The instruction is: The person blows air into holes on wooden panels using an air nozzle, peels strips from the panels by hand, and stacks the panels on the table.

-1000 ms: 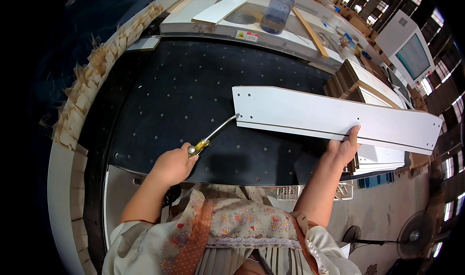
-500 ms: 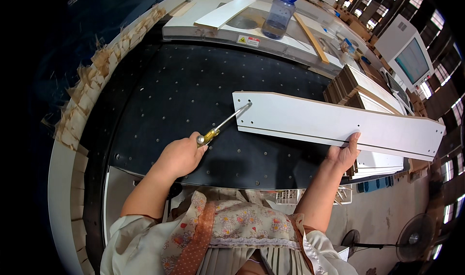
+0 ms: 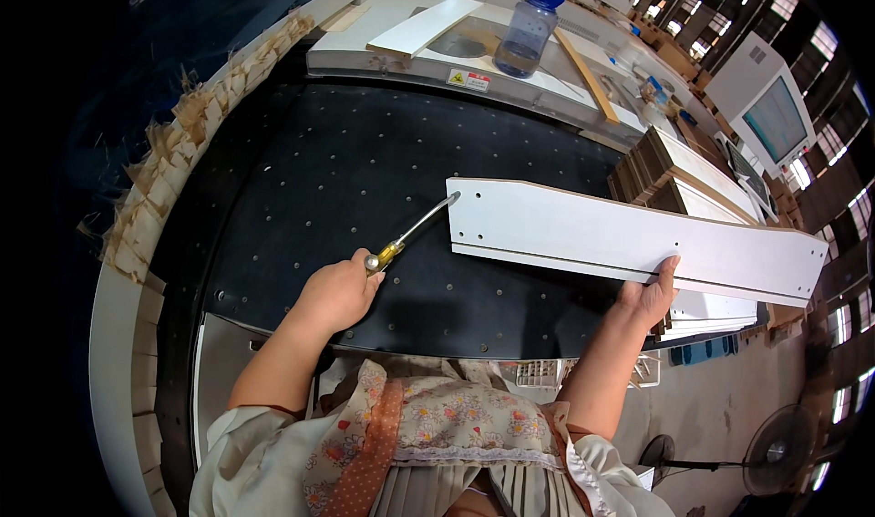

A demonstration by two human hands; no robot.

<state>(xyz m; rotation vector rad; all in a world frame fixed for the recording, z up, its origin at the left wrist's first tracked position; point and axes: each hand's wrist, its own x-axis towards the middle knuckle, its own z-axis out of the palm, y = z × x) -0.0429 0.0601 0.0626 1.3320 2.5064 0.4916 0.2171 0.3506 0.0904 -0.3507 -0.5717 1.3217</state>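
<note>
Yellow-handled metal tool (image 3: 390,253), clenched in left hand (image 3: 337,292), shifted to top-left corner of long white panel (image 3: 583,227), clamped in right hand (image 3: 648,300): apparently another hole.

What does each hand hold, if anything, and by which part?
Left hand: yellow-handled tool with thin metal shaft, by its handle. Right hand: long, flat white board, by its lower edge, near mid-length.

R hand (image 3: 649,300) grips wht bd (image 3: 620,230) near its 5 o'clk edge. L hand (image 3: 335,291) has yel tool (image 3: 389,252), tip (image 3: 455,196) at bd's 10 o'clk corner. Stack (image 3: 649,171) 2 o'clk, bottle (image 3: 526,39) 1.
</note>
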